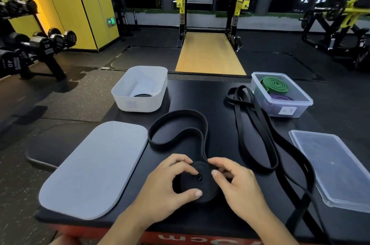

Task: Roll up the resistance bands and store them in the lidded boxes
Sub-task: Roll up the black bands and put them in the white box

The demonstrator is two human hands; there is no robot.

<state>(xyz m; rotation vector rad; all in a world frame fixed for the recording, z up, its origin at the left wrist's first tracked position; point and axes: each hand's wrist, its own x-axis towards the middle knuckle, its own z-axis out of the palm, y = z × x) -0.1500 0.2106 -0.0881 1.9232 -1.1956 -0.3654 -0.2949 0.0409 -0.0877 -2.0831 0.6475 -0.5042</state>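
Noted: left hand (170, 180) and right hand (238, 182) each keep a closed grip on the half-rolled coil of the wide black rubber resistance band (200, 178) at the black table's (200, 92) near centre, its loose length running toward 12 o'clock, then curling to 11.

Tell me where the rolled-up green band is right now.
In the head view, the green band lies coiled inside the clear box at the far right of the table, just behind a purple band.
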